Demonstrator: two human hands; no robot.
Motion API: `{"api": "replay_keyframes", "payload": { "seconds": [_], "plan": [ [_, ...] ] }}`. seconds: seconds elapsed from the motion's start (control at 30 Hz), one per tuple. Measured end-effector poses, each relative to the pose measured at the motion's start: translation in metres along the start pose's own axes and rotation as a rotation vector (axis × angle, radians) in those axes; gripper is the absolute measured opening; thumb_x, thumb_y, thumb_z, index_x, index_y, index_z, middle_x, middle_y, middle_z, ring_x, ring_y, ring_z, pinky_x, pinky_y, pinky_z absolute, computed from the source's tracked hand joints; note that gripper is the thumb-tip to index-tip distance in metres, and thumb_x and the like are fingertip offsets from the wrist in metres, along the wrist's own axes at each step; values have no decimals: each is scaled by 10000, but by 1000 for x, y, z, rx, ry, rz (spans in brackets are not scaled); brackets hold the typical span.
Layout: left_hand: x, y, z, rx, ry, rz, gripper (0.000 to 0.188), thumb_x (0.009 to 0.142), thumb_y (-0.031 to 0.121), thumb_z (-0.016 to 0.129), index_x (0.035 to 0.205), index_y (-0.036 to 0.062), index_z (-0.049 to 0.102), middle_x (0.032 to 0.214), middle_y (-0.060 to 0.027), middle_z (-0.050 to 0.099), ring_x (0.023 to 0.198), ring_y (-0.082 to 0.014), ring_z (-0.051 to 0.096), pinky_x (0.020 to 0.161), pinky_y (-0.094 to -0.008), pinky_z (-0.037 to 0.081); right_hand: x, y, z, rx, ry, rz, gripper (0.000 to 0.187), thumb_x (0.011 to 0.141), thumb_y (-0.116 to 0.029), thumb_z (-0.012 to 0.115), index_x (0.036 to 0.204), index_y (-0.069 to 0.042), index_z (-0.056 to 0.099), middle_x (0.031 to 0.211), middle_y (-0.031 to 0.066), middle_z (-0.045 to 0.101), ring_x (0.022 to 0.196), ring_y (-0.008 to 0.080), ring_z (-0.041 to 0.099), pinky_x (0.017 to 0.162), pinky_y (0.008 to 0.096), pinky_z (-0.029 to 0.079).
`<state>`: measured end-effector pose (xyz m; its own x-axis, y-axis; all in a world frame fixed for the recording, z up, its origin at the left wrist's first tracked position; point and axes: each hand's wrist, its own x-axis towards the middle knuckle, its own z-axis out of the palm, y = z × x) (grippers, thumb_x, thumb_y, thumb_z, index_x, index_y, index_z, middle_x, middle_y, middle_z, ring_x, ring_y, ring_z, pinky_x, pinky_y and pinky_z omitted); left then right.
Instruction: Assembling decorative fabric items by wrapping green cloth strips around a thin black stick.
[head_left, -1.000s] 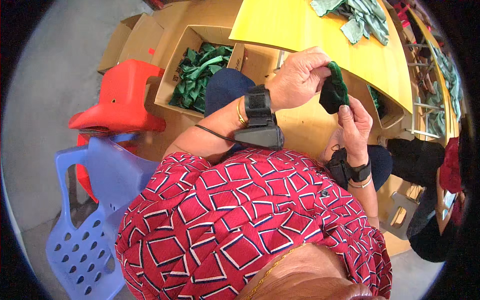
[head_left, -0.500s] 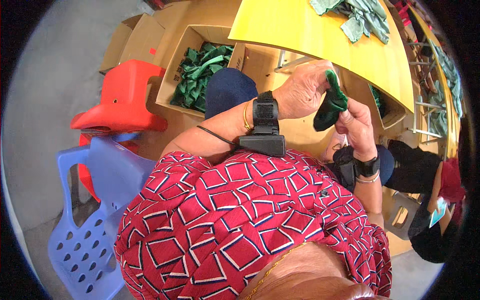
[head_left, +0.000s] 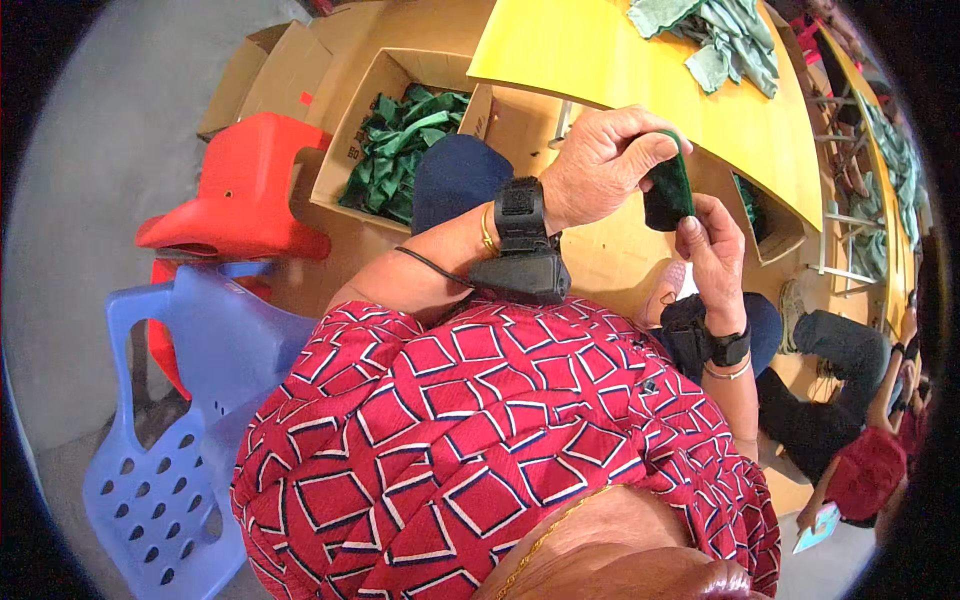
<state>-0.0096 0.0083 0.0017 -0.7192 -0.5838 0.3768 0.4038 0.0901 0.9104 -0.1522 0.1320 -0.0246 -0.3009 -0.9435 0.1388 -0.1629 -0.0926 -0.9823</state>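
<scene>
Fingers of the left hand (head_left: 600, 165) and right hand (head_left: 716, 248) pinch a dark green fabric piece (head_left: 668, 200) near the yellow tabletop (head_left: 590, 45) — apparently a straightening step, whose next move calls for steady grips. Leftward, a cardboard box (head_left: 335, 178) holds green cloth (head_left: 398, 150).

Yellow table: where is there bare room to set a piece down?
Left of the pale green cloths, and between them and the near edge, the yellow table shows bare. It is crowded where those cloths lie; the left carton is heaped with dark green pieces.
</scene>
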Motion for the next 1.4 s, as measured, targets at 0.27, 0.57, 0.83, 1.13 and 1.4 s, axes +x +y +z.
{"api": "replay_keyframes", "payload": {
  "seconds": [0.27, 0.57, 0.83, 1.13, 1.4],
  "plan": [
    [2, -3, 7, 107, 100, 148, 150, 855, 108, 490, 929, 15, 582, 686, 12, 540, 591, -40, 483, 506, -165, 394, -8, 2, 11, 303, -18, 160, 159, 865, -219, 488, 820, -68, 510, 583, -78, 382, 482, 10, 302, 425, 153, 231],
    [0, -2, 17, 119, 127, 268, 188, 869, 176, 485, 943, 37, 588, 673, 31, 508, 557, -8, 404, 481, -157, 336, -17, -13, 25, 676, -62, 339, 186, 830, -224, 537, 930, -69, 560, 576, -61, 453, 414, 18, 302, 373, 157, 225],
    [2, -4, 19, 142, 109, 335, 204, 879, 197, 465, 910, 35, 585, 650, 25, 516, 563, -26, 439, 472, -177, 363, -13, -12, 21, 747, -164, 247, 220, 844, -181, 508, 976, -9, 547, 674, 3, 570, 445, 35, 446, 386, 150, 331],
    [11, 9, 16, 109, 142, 326, 226, 887, 225, 448, 904, 27, 556, 676, 28, 511, 574, -30, 438, 504, -171, 363, -4, -23, 15, 290, 0, 40, 226, 875, -218, 469, 1006, -45, 530, 604, -67, 429, 472, 1, 346, 415, 142, 255],
    [8, 17, 18, 102, 124, 309, 144, 852, 150, 515, 932, 39, 561, 709, 30, 525, 622, -20, 454, 543, -164, 385, -7, -18, 9, 191, -6, -10, 370, 846, -206, 523, 1169, -34, 469, 623, -66, 433, 499, 12, 324, 434, 151, 255]
  ]
}}
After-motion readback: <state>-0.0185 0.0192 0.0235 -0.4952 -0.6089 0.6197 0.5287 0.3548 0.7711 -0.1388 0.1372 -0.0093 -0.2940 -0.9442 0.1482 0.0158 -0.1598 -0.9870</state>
